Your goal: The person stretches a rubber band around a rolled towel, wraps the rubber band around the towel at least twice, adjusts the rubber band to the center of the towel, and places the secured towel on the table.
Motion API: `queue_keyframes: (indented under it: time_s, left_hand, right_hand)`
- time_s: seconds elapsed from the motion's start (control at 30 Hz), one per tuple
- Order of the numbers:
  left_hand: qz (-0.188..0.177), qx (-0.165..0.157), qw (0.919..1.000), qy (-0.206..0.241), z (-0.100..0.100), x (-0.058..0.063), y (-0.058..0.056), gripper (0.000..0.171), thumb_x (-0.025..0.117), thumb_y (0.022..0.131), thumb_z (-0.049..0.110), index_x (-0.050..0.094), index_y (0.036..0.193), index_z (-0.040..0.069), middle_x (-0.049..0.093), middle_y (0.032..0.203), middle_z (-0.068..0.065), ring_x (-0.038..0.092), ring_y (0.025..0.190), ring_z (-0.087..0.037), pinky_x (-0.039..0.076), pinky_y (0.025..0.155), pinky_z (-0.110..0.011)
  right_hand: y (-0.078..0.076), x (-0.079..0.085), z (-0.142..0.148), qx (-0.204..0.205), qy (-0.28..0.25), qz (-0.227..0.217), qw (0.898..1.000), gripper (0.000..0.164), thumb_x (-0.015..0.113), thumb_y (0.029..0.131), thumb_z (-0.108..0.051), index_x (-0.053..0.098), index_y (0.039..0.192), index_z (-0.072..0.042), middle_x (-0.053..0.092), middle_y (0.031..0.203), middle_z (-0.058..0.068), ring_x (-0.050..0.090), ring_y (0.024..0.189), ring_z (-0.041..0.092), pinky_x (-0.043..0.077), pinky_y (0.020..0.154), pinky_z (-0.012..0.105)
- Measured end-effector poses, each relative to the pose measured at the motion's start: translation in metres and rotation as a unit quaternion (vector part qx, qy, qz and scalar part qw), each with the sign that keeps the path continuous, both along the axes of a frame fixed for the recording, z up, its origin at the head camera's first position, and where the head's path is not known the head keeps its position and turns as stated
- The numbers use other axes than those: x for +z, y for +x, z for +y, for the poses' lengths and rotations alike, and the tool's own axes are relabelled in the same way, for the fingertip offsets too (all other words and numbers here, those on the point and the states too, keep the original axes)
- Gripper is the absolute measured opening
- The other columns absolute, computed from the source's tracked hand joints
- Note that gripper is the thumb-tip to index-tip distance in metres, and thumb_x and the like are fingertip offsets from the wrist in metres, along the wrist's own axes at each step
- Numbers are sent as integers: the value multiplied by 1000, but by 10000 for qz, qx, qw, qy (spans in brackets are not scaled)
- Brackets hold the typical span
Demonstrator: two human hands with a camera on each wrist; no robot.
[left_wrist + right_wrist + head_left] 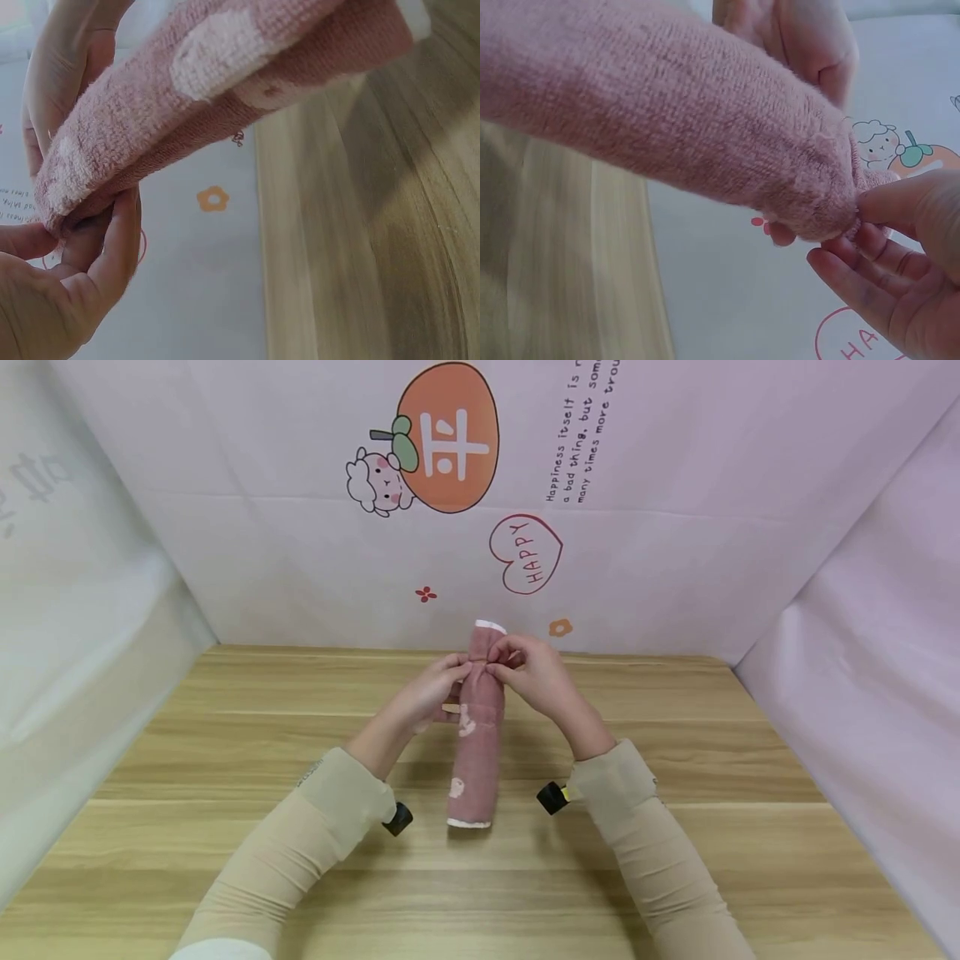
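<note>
A rolled pink towel (pixel 478 752) with pale patches and white end edges is held up lengthwise over the table. Near its upper end it narrows into a gathered neck. My left hand (pixel 433 690) pinches that neck from the left, thumb in front and fingers behind. From the right, my right hand (pixel 534 672) pinches the same spot between thumb and fingertips. Close up in the right wrist view, the terry cloth bunches and folds at the right fingertips (pixel 870 240). The long lower part of the roll hangs toward me, over the wood.
The wood-grain table (pixel 300 827) ends at a white printed backdrop (pixel 315 560) just behind the hands. White cloth walls rise on both sides. A small black device (pixel 552 797) sits at the right wrist and a similar black one (pixel 398 819) at the left.
</note>
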State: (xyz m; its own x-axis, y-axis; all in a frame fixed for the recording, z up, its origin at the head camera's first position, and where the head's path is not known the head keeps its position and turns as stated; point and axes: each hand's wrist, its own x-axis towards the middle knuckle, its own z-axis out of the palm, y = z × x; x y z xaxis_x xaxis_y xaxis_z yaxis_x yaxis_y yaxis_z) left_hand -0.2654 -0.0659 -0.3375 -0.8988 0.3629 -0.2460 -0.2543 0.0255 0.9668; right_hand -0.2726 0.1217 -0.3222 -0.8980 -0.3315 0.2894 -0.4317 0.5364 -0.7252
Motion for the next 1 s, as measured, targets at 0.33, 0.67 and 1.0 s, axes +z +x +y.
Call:
queue_keyframes:
  time_s: [0.33, 0.67, 1.0]
  left_hand:
    - [-110, 155, 9984, 525, 2, -2, -1, 39, 42, 111, 18, 43, 145, -2, 55, 117, -11, 60, 86, -16, 57, 72, -27]
    - [-210, 96, 9983, 539, -2, -4, -2, 42, 47, 109, 11, 45, 146, -9, 58, 112, -11, 66, 83, -18, 59, 78, -27]
    - [-172, 127, 9986, 480, -4, -7, -1, 40, 51, 106, 9, 48, 141, -11, 62, 106, -12, 67, 83, -17, 60, 81, -28]
  right_hand:
    - [0, 2, 3, 112, 214, 255, 9994, 6, 69, 97, -1, 65, 94, -2, 65, 98, 13, 66, 94, 31, 56, 75, 39]
    - [-1, 4, 5, 405, 383, 218, 9982, 8, 71, 95, 2, 66, 92, -4, 64, 100, 12, 67, 94, 30, 58, 76, 37]
    - [0, 7, 4, 411, 625, 220, 9970, 5, 72, 94, 0, 68, 95, -3, 66, 102, 12, 67, 95, 29, 59, 78, 38]
